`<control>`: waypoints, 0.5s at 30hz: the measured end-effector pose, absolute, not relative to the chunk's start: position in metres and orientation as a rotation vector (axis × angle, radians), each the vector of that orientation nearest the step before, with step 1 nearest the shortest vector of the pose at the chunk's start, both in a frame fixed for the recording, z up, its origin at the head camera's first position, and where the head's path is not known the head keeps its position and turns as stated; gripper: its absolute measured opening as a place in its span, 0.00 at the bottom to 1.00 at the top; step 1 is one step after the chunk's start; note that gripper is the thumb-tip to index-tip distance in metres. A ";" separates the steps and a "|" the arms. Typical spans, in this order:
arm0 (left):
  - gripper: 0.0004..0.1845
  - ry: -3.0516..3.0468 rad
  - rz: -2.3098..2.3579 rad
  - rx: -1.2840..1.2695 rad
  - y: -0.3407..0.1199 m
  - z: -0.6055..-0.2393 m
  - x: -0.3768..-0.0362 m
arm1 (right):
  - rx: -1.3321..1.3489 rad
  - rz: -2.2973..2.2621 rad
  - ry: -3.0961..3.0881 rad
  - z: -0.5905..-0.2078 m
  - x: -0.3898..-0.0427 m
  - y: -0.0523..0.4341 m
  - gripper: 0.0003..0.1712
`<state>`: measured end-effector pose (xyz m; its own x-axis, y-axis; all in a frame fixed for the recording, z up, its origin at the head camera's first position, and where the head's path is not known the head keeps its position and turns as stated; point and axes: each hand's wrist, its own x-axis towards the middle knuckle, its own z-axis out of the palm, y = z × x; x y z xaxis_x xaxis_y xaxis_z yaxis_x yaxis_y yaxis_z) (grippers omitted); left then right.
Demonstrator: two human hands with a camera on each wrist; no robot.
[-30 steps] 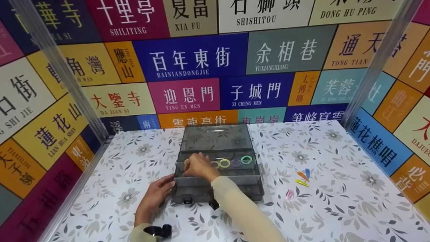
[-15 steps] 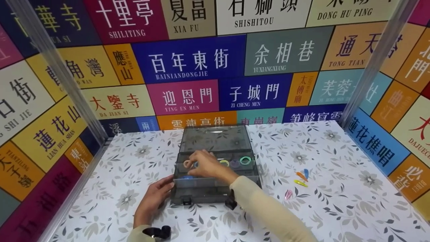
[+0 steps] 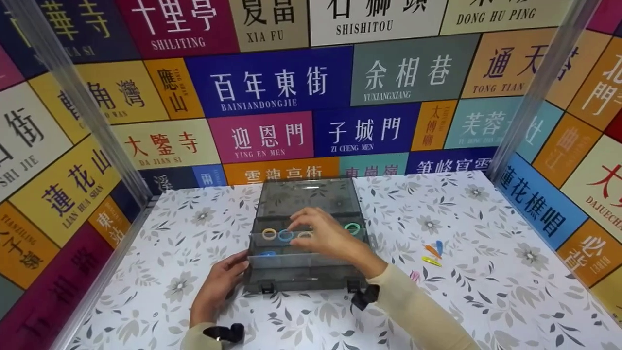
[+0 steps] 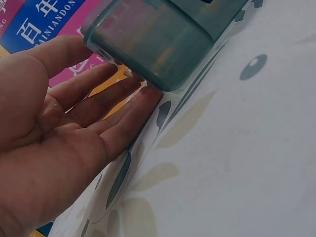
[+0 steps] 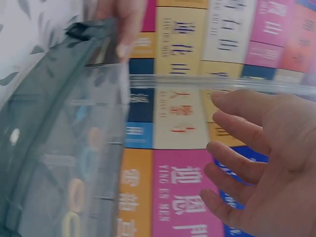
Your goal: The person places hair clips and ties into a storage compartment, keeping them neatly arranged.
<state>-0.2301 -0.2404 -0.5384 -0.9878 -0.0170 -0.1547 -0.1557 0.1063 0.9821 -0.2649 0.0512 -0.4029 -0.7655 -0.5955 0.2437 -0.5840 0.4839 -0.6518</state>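
Note:
A smoky see-through compartment box (image 3: 311,286) stands on the table, its lid (image 3: 311,197) raised at the back. My left hand (image 3: 217,287) rests at its left side, and in the left wrist view straight fingertips touch the box wall (image 4: 148,47). Above the box, my right hand (image 3: 325,237) has its fingers spread and nothing between them, as the right wrist view confirms. Small ring-shaped bands lie in the back row: a beige ring (image 3: 264,235), a blue ring (image 3: 285,240), a green ring (image 3: 352,224) and others partly behind the hand. A blue clip (image 3: 266,254) lies in the front left compartment.
Right of the box lie a blue hair clip (image 3: 439,247), an orange hair clip (image 3: 431,251), a yellow hair clip (image 3: 431,261) and a pink striped clip (image 3: 414,276). A wall of coloured signs (image 3: 272,133) rises behind the flower-patterned tablecloth (image 3: 486,291).
My right hand has drawn back from the left compartments to the right and up, uncovering the blue clip and the beige and blue rings. My left hand has stayed at the box's side.

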 end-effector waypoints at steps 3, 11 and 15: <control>0.26 2.255 2.020 -0.172 -0.240 -0.538 -0.231 | -1.048 -1.299 2.679 -0.398 -0.258 0.066 0.14; 0.25 2.260 1.990 -0.223 -0.239 -0.536 -0.232 | -0.954 -1.508 2.701 -0.407 -0.245 0.115 0.18; 0.25 2.248 2.004 -0.221 -0.238 -0.536 -0.232 | -0.844 -1.584 2.696 -0.413 -0.245 0.145 0.18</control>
